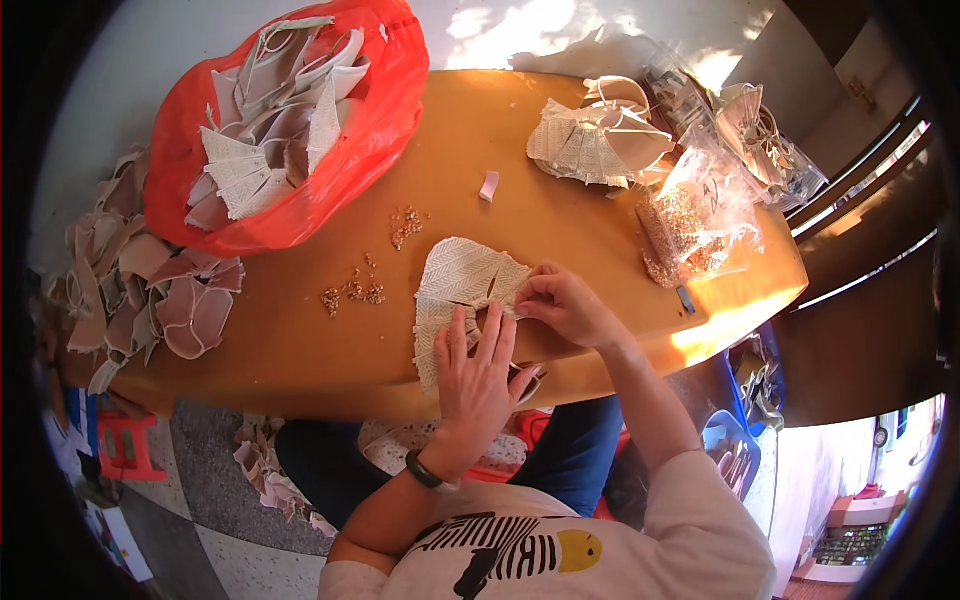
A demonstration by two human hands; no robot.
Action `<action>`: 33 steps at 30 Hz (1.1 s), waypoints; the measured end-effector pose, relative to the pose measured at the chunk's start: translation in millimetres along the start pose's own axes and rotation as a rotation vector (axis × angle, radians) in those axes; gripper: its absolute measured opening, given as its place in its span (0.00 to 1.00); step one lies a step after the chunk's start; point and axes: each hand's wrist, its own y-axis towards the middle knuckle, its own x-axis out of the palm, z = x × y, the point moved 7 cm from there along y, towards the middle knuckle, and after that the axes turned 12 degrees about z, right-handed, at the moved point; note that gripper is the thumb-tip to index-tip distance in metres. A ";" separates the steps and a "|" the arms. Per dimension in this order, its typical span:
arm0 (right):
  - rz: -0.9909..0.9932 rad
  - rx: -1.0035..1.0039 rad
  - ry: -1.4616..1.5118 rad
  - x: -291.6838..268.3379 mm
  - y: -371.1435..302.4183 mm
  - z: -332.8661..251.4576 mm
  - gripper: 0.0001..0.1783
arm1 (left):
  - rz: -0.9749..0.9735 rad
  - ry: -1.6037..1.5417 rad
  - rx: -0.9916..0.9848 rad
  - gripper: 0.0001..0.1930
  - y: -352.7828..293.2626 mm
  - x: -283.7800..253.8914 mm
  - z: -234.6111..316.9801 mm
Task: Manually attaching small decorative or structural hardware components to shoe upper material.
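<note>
A cream, woven-textured piece that looks like a shoe upper [455,270] lies on the table near its front edge, fanned out, with narrow slits toward its inner side. My left hand [475,375] rests on that inner side, fingers stretched out and spread, palm down. Beside those fingertips my right hand [565,305] is pinched closed against the upper's right end. Whatever sits between its thumb and fingers is hidden. Small gold fittings lie in two loose groups, one pile [407,226] farther off and another pile [355,291] left of the upper.
A red plastic bag [385,150] full of similar pieces stands at the far left, with a heap of pink-lined pieces [125,290] beside it. Stacked uppers [600,140] and a clear bag of gold fittings [690,230] occupy the right. A pink scrap [489,186] lies mid-table.
</note>
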 end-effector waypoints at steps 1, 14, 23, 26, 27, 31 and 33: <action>0.014 -0.024 -0.016 0.2 -0.1 -0.1 0.05 | 0.000 0.000 0.000 0.34 -0.1 0.0 0.0; 0.041 -0.005 -0.032 1.6 5.0 -3.2 0.08 | -0.031 0.024 0.009 0.35 -1.0 0.1 -1.0; -0.019 0.031 -0.179 -3.4 26.0 -6.8 0.18 | -0.015 0.046 0.019 0.36 -3.8 -0.8 0.8; -0.090 0.046 -0.219 -0.8 24.0 -6.1 0.17 | -0.024 0.053 0.013 0.37 -4.2 1.8 1.5; -0.101 0.078 -0.214 0.4 24.8 -4.5 0.17 | -0.023 0.067 0.012 0.37 -5.0 3.8 1.9; -0.241 0.036 -0.230 -0.3 32.5 -1.7 0.14 | -0.017 0.089 0.011 0.37 -5.0 5.6 3.4; -0.283 0.102 -0.168 -1.0 49.1 9.1 0.12 | -0.011 0.102 0.013 0.37 -4.1 4.8 2.8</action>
